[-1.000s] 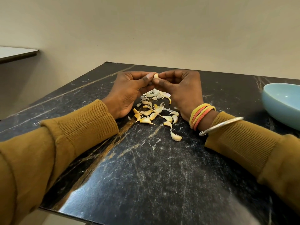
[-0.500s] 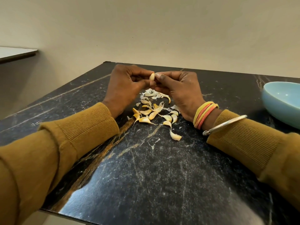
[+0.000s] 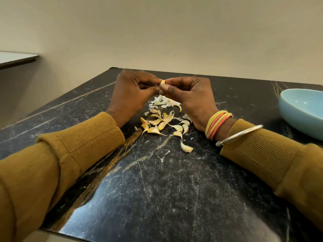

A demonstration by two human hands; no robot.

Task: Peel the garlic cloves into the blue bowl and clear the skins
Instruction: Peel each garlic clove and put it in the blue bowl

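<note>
Above the counter (image 3: 157, 180), the left hand (image 3: 132, 95) and right hand (image 3: 190, 96) sit slightly higher than before, both pinching one clove (image 3: 162, 82). Only its pale yellow tip shows, over the loose cloves (image 3: 157, 122) and skins (image 3: 162, 103).

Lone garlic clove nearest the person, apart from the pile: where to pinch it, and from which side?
Likely across the plump near end of the lone clove, coming from above: it lies flat on the table, its thin tail pointing back toward the pile, with bare marble on both sides.
</note>
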